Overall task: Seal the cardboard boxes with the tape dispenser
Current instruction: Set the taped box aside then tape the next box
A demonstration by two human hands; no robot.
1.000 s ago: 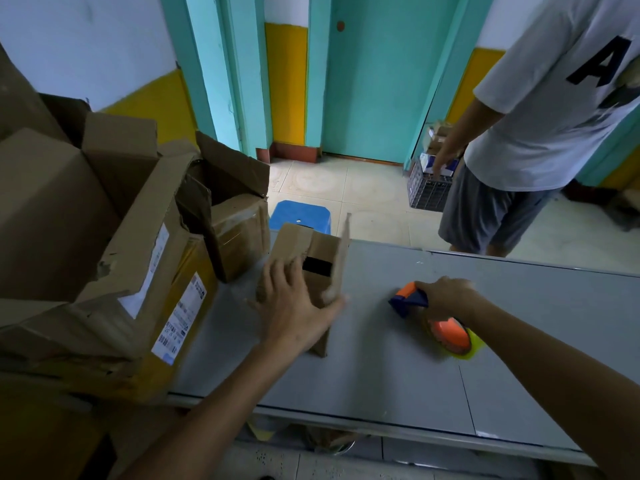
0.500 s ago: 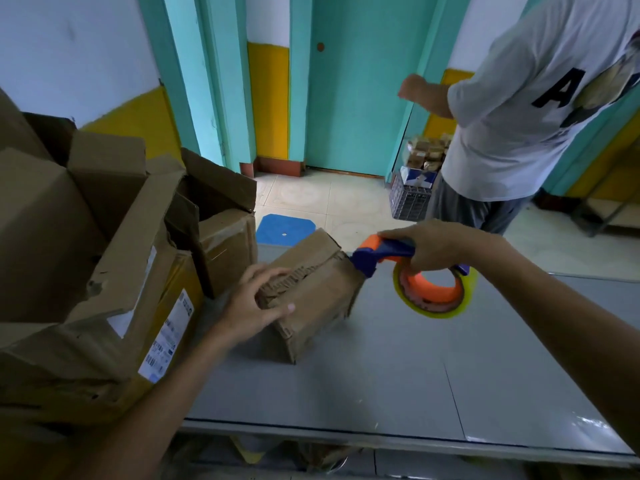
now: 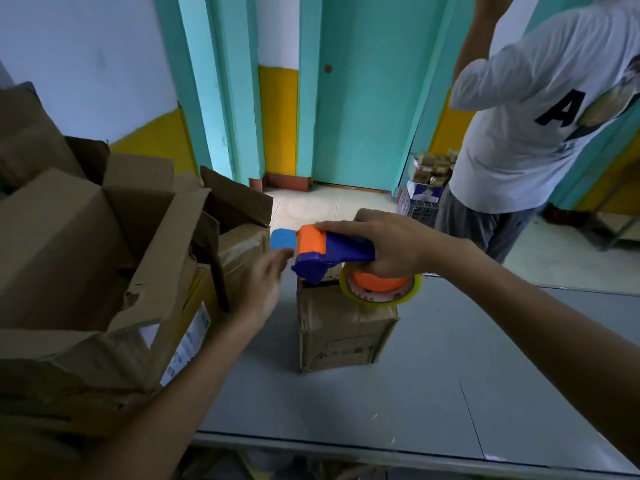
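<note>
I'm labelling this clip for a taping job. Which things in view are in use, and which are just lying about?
In use:
small cardboard box
tape dispenser
right hand
left hand

Lying about:
pile of opened boxes
blue stool
crate of packages

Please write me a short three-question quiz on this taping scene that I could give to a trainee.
1. True or false: the tape dispenser lies on the grey table with neither hand on it.
2. Which hand grips the dispenser? A) the left hand B) the right hand C) both hands
3. Fill in: the dispenser's blue nose is at the top of the small cardboard ____ standing on the table.

Key:
1. False; it is held above the box.
2. B; the left hand is open beside the box, left of it.
3. box
</note>
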